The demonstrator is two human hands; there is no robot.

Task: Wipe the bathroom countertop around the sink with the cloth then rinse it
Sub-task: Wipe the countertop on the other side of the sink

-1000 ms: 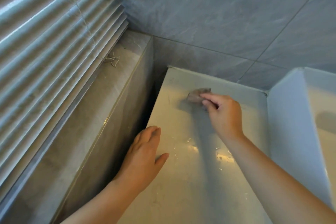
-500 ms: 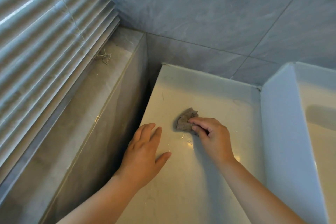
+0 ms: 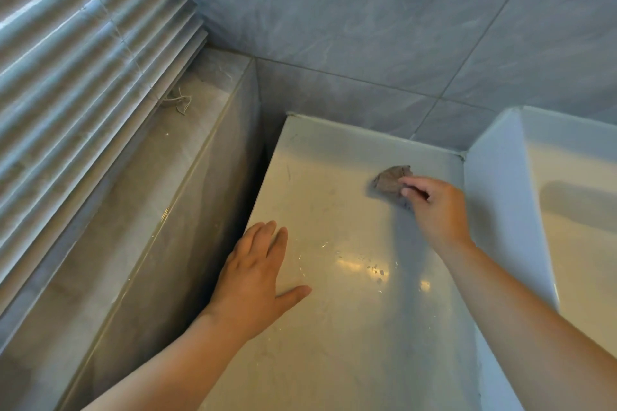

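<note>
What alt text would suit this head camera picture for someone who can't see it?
A person's right hand holds a small grey cloth on a pale countertop beside the sink; the left hand rests flat near the counter's left edge. Grey wall tiles rise behind.

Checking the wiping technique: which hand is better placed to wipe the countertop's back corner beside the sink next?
Right. The right hand grips the cloth close to that corner; the left hand lies flat on the countertop nearer the front, holding nothing.
</note>
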